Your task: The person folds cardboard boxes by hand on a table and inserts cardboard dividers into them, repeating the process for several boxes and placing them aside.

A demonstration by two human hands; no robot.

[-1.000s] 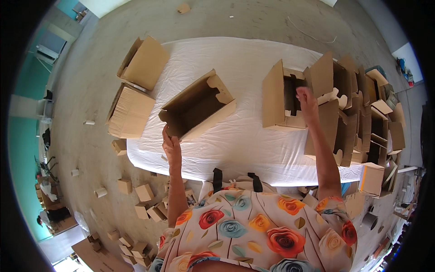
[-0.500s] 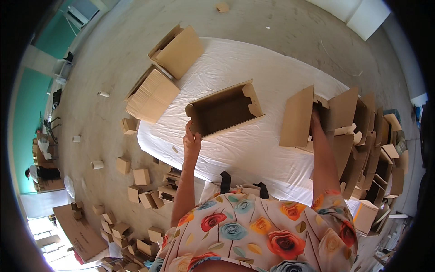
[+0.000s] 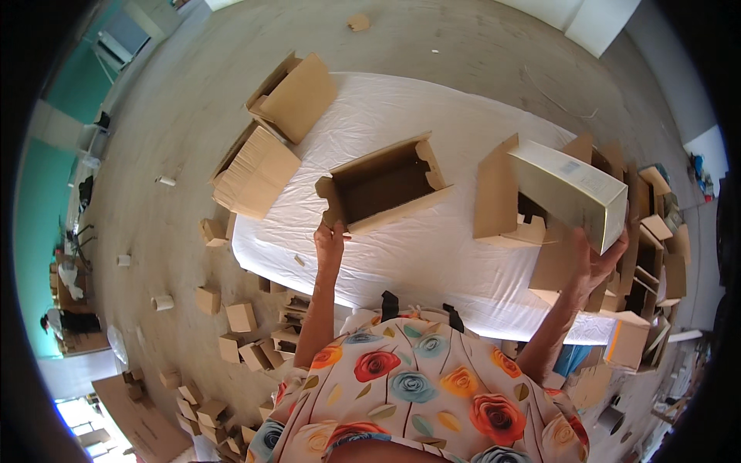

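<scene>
An open, empty cardboard box (image 3: 401,214) stands on the white-covered table (image 3: 401,262). My left hand (image 3: 330,243) pinches its near left corner. On the right, my right hand (image 3: 597,261) is wrapped round the end of a pale grey-green carton (image 3: 573,176) and holds it tilted in the air. Below and behind that carton is an open cardboard box with a raised flap (image 3: 494,189), partly hidden by it.
Two cardboard boxes (image 3: 258,174) sit at the table's far left edge. More open boxes (image 3: 648,266) crowd the right side. Several small boxes (image 3: 241,317) and a few white rolls (image 3: 162,302) lie on the floor at left. A distant person (image 3: 73,321) is at far left.
My right hand has come up out of the open box on the right, bringing the grey-green carton with it. My left hand keeps to the corner of the empty box.
</scene>
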